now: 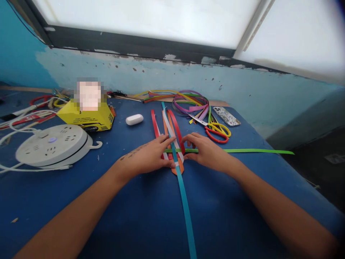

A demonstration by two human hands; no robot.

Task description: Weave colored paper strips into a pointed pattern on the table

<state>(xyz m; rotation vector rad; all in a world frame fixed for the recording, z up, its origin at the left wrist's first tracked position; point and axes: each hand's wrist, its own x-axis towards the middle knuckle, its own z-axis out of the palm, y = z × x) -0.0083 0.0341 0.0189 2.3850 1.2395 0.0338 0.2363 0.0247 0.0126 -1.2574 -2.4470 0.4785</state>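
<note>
A woven piece of red, white and orange strips [178, 167] lies on the blue table, with the strips' loose ends pointing to the wall. Along its middle runs a long teal strip [185, 201] that reaches the near edge of the view. A green strip [258, 150] crosses the piece and extends far to the right. My left hand [151, 154] rests on the left side of the weave, fingers apart. On the right side, my right hand [203, 150] has its thumb and fingers curled around the green strip near the weave.
Scissors [217, 132] lie right of the strips, beside a phone [226, 116] and coiled coloured strips [191, 100]. A white case [134, 119], a yellow box [88, 115] and a round power strip [54, 145] with cables stand at left.
</note>
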